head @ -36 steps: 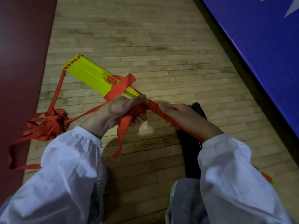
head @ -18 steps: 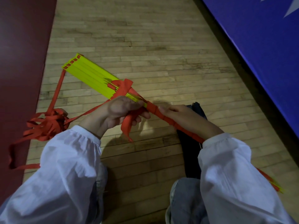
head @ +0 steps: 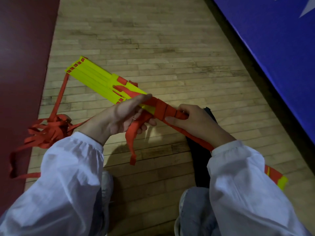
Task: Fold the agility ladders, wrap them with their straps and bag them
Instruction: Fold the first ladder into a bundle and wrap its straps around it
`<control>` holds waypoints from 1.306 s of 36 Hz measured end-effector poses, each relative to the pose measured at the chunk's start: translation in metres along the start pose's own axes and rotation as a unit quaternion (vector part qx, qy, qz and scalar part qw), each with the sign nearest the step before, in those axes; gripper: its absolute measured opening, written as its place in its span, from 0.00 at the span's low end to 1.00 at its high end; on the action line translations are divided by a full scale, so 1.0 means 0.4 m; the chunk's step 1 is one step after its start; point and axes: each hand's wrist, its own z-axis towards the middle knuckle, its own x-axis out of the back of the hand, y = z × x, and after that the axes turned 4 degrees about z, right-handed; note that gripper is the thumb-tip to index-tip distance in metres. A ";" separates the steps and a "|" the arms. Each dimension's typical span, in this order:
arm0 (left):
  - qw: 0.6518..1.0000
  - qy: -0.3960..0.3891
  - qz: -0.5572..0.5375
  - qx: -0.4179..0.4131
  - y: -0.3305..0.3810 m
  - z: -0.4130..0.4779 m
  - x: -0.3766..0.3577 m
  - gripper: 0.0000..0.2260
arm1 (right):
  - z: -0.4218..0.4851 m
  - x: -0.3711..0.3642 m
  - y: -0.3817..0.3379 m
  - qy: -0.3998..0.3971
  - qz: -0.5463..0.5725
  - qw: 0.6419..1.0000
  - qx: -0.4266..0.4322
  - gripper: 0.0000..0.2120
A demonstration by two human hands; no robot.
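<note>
A stack of yellow ladder rungs (head: pixel 95 79) lies slanted above the wooden floor, its near half bound in turns of red strap (head: pixel 162 109). My right hand (head: pixel 196 121) grips the wrapped part of the bundle from the right. My left hand (head: pixel 122 116) holds the red strap's loose end (head: pixel 132 142), which hangs down from its fingers. The bundle's near end (head: pixel 276 178) pokes out past my right sleeve. A black bag (head: pixel 199 160) lies on the floor under my right arm, mostly hidden.
A tangle of loose red strap (head: pixel 46 133) sits on the floor at left, joined to the rungs' far end. A dark red mat (head: pixel 20 65) borders the left side and a blue mat (head: pixel 272 40) the right. My knees and shoes show at the bottom.
The strap has passed another turn around the bundle and lies flatter. My left hand has turned palm-up and the loose end hangs lower. My right hand kept its grip.
</note>
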 end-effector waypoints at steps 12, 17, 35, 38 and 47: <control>0.997 0.064 0.038 0.027 -0.014 0.018 -0.009 0.25 | -0.001 -0.016 -0.008 0.034 -0.081 0.995 0.041 0.15; 0.997 0.068 0.027 0.022 -0.007 0.014 -0.012 0.23 | -0.003 -0.019 -0.006 0.006 -0.100 0.994 0.037 0.21; 0.999 0.046 0.013 0.010 0.001 0.009 -0.008 0.21 | -0.011 -0.009 -0.013 -0.126 0.141 0.978 -0.082 0.28; 0.997 0.060 0.043 0.015 -0.004 0.005 0.003 0.24 | -0.012 -0.007 -0.011 -0.102 0.119 0.985 -0.068 0.28; 0.993 0.099 0.059 -0.031 -0.011 0.006 0.010 0.19 | -0.006 -0.004 -0.002 -0.056 0.068 0.995 -0.043 0.27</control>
